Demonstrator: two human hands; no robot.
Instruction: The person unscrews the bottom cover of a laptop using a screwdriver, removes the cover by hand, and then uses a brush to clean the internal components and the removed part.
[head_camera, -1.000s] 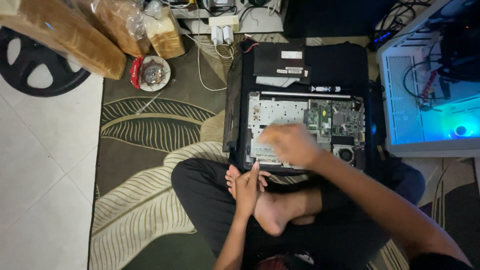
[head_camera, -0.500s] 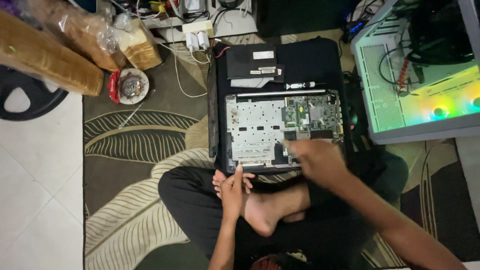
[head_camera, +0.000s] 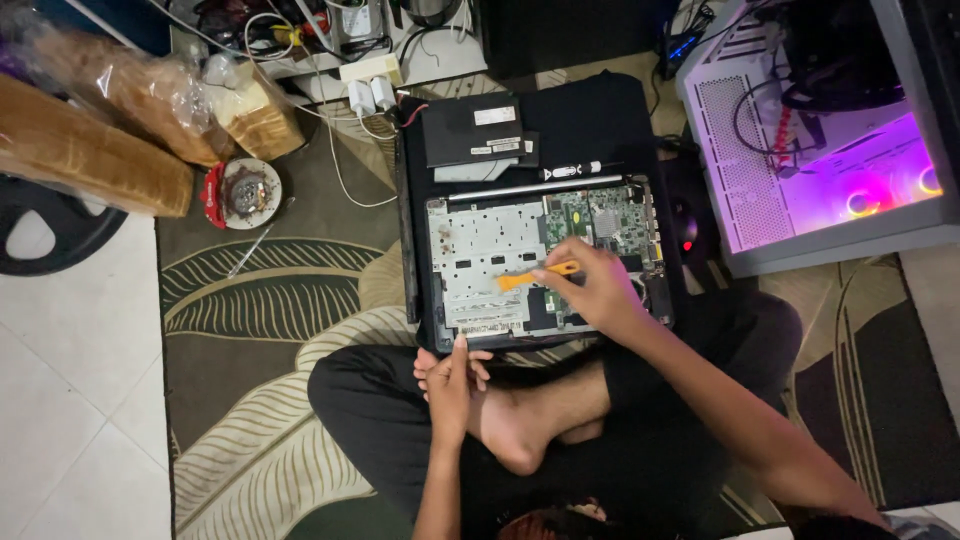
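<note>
An opened laptop base (head_camera: 490, 262) lies on a black mat in front of my crossed legs, its silver inner frame and green circuit board (head_camera: 600, 215) bare. My right hand (head_camera: 592, 285) is over the middle of the base, gripping an orange plastic pry tool (head_camera: 535, 276) whose tip points left onto the silver frame. My left hand (head_camera: 450, 378) rests at the near edge of the laptop, thumb touching the rim, with nothing in it. A screwdriver (head_camera: 572, 170) lies just beyond the base.
A black removed cover and drive (head_camera: 475, 135) sit behind the laptop. An open desktop case (head_camera: 810, 140) glowing purple stands at right. A small round dish (head_camera: 244, 193) of screws, plastic-wrapped bundles (head_camera: 120, 110), cables and a power strip (head_camera: 350, 60) lie at left and back.
My right hand has moved from the laptop's near right corner to its middle and now shows the orange pry tool. The view has shifted slightly.
</note>
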